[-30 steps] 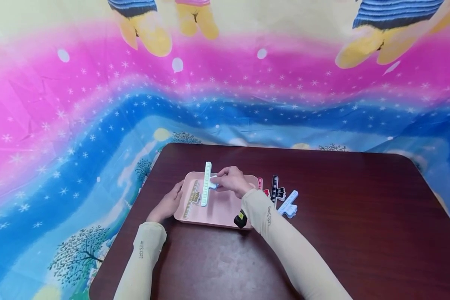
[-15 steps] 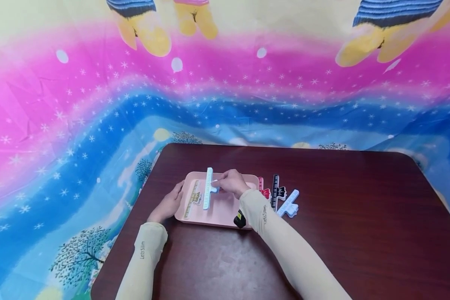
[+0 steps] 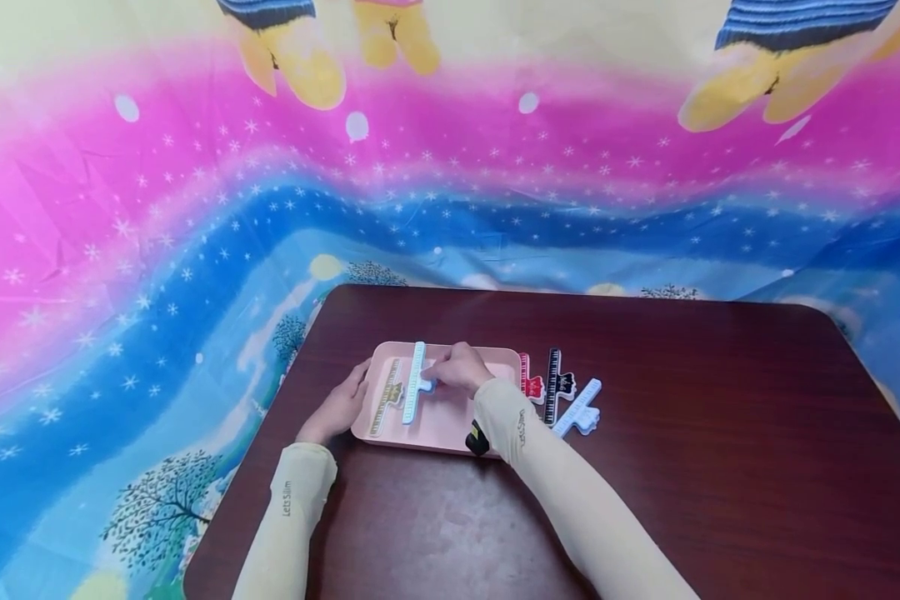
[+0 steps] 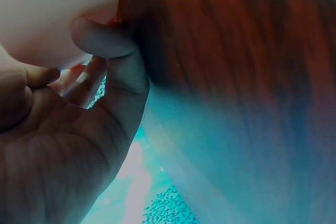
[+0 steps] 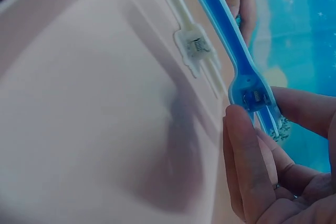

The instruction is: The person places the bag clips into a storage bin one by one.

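Note:
My right hand pinches a light blue clip with a piano-key strip by its handle, over a pink tray. In the right wrist view the thumb and fingers grip the lower end of that clip, and its spring shows. A gold-and-white clip of the same shape lies in the tray at the left, beside the held one. My left hand holds the tray's left rim. The left wrist view shows its thumb against the tray wall, fingers partly hidden behind.
Right of the tray lie a red clip, a black clip and a pale blue clip set aslant. A small black object with a yellow mark sits under my right wrist. A printed cloth hangs behind the brown table.
My right hand has lowered the light blue clip toward the tray floor, slightly nearer the front. The left hand stays on the rim.

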The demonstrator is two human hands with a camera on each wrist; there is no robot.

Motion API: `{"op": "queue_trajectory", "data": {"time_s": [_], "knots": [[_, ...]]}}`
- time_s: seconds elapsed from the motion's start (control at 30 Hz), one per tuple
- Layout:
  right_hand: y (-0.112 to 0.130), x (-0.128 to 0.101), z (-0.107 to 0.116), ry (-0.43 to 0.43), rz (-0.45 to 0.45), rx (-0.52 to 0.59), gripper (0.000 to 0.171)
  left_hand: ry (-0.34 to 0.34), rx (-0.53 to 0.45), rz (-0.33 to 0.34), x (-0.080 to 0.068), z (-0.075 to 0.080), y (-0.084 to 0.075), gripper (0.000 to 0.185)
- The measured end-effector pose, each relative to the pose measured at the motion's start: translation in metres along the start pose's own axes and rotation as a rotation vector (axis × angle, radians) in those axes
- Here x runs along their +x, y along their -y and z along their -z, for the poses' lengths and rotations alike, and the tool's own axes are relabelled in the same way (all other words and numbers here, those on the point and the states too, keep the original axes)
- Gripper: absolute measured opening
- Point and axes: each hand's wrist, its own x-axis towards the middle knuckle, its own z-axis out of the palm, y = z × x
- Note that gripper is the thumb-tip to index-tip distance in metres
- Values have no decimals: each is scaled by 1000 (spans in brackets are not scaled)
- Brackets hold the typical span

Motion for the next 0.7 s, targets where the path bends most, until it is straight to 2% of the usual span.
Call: {"op": "queue_trajectory", "data": {"time_s": [0.2, 0.37, 0.53, 0.7], "knots": [[-4, 5, -4, 3, -50, -74, 18, -2, 3, -9, 0, 0, 1, 54], [-8, 8, -5, 29, -103, -8, 17, 3, -7, 1, -1, 0, -1, 55], [-9, 7, -7, 37, -114, 45, 17, 0, -3, 5, 0, 0, -1, 55], [-11, 8, -7, 32, -110, 38, 18, -3, 4, 7, 0, 0, 1, 54]]}}
